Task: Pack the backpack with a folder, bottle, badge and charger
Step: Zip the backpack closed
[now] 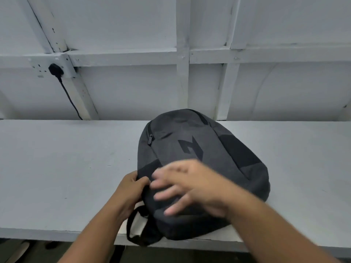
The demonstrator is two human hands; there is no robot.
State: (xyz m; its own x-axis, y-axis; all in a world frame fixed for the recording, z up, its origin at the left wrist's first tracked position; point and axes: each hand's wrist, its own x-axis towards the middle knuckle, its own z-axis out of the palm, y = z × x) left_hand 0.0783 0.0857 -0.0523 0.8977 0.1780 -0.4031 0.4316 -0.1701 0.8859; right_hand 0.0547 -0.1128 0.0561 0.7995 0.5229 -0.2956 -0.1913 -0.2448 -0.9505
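Note:
A dark grey backpack (199, 149) with black panels and a black logo lies flat on the white table (57, 177), its zips closed as far as I can see. My left hand (131, 188) grips the bag's near left edge, fingers curled round the fabric. My right hand (190, 185) hovers over the bag's lower front, blurred, with fingers spread and nothing in it. A black strap (133, 224) loops off the bag over the table's front edge. No folder, bottle, badge or charger is in view.
A white panelled wall (133, 25) rises behind the table. A black plug (56, 70) sits in a wall socket at the left, its cable running down behind the tabletop. The table's front edge (47, 235) runs close to me.

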